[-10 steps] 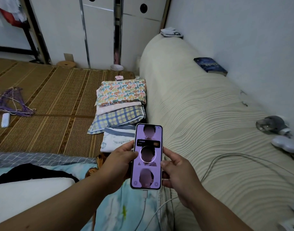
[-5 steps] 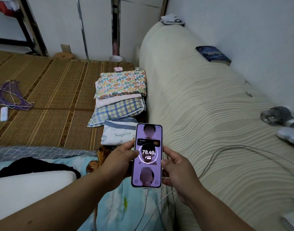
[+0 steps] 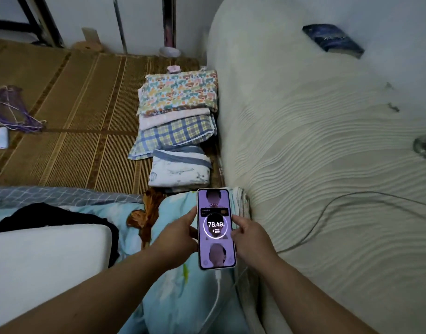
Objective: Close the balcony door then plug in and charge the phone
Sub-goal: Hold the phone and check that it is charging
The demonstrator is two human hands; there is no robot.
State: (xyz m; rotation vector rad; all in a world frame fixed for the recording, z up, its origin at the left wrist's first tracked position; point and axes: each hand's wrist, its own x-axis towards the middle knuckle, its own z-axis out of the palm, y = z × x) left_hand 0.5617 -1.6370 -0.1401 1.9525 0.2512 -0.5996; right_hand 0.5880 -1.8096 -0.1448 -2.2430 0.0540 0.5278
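Head view: both hands grip glossy rectangular phone [image 3: 216,229], white cable [image 3: 216,292] attached.

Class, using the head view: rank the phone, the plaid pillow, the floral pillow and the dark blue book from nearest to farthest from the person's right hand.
1. phone, held against the right hand.
2. plaid pillow, ahead and left.
3. floral pillow, beyond it on the stack.
4. dark blue book, far right by the wall.

Purple-lit phone screen [image 3: 216,229], white charging cable [image 3: 216,292], colourful floral pillow [image 3: 179,91], blue-yellow plaid pillow [image 3: 173,135], brown striped mat [image 3: 86,104].
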